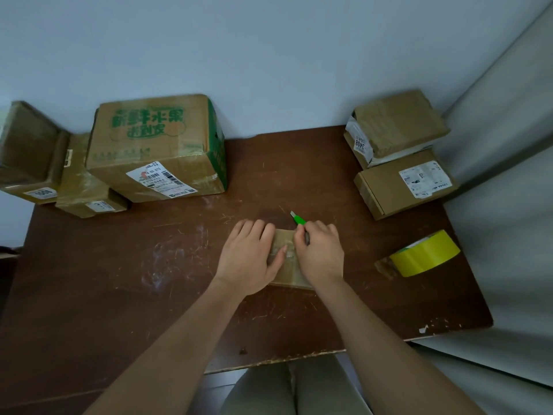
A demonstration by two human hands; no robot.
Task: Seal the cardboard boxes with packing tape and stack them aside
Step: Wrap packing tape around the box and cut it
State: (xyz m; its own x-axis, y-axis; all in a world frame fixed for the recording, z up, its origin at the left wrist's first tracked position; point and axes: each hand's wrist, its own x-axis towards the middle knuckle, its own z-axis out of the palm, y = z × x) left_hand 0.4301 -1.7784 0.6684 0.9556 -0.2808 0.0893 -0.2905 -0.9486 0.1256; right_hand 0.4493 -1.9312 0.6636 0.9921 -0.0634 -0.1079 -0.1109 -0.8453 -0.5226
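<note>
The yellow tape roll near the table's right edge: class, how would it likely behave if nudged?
The yellow tape roll seems to rest tilted, so a push may tip or roll it. It lies close to the table edge, so it could fall. Probably rigid and light.

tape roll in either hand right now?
No. The yellow tape roll lies on the table to the right, apart from both hands; the right hand holds a green cutter over the small box.

Scratched brown table [149, 265]: bears small taped box [288, 265], yellow tape roll [425, 254], printed carton [155, 151], further boxes left [30, 157] and right [404, 187].
</note>
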